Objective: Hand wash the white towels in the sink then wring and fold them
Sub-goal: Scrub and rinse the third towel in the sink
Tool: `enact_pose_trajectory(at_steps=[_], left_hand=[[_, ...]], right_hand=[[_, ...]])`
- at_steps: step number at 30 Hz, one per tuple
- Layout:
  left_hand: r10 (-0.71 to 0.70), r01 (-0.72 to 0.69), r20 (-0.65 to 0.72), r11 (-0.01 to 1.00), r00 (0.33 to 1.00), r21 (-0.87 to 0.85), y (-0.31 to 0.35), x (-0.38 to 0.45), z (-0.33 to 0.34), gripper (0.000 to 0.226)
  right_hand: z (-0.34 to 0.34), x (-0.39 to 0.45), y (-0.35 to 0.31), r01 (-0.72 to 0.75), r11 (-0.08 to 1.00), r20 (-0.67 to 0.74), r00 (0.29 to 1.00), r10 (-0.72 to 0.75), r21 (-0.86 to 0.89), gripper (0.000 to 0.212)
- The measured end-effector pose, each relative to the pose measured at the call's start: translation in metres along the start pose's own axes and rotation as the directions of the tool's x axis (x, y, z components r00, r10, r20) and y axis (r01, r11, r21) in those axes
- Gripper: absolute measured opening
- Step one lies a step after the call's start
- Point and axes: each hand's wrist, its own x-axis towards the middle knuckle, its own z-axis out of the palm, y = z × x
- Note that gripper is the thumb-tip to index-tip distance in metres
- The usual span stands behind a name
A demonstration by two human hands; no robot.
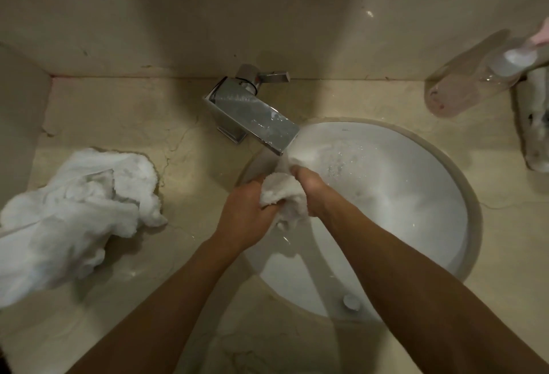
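A small white towel [280,191] is bunched between both hands over the left side of the round white sink [463,195], just under the spout. My left hand [248,213] grips its near end with curled fingers. My right hand [313,191] grips its far end, knuckles up. Part of the towel reaches up to the spout's tip. Foamy water lies in the basin behind the hands. A pile of crumpled white towels [74,213] lies on the counter at the left.
A chrome faucet [252,112] with a square spout stands behind the sink. A clear tumbler [463,88] and a wrapped item [534,124] sit at the back right of the beige stone counter [190,195]. A small metal stopper [352,301] rests on the sink's near rim.
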Motion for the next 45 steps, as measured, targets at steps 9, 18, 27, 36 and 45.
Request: enact_pose_trajectory(at_steps=[9,18,27,36,45], left_hand=[[-0.138,0.133,0.01,0.93,0.99,-0.343,0.012,0.006,-0.014,0.038],[-0.026,0.048,0.115,0.98,0.993,-0.194,0.02,0.038,-0.002,0.047],[-0.518,0.7,0.645,-0.118,0.562,-0.704,0.022,-0.005,0.027,0.056],[-0.591,0.719,0.576,0.011,0.565,-0.695,0.021,0.024,0.047,0.034],[-0.693,0.674,0.257,0.433,0.673,-0.599,-0.003,0.022,0.054,0.081]], right_hand=[[-0.014,-0.011,-0.029,0.508,0.504,0.235,0.828,-0.509,-0.698,0.043],[-0.063,-0.049,-0.007,0.584,0.574,0.369,0.81,-0.455,-0.575,0.032],[-0.043,-0.096,0.033,0.76,0.533,0.286,0.64,-0.714,-0.371,0.021],[-0.06,-0.059,0.084,0.212,0.928,-0.195,0.968,-0.156,0.308,0.035],[-0.023,-0.032,0.068,0.252,0.967,-0.113,0.962,-0.248,0.025,0.019]])
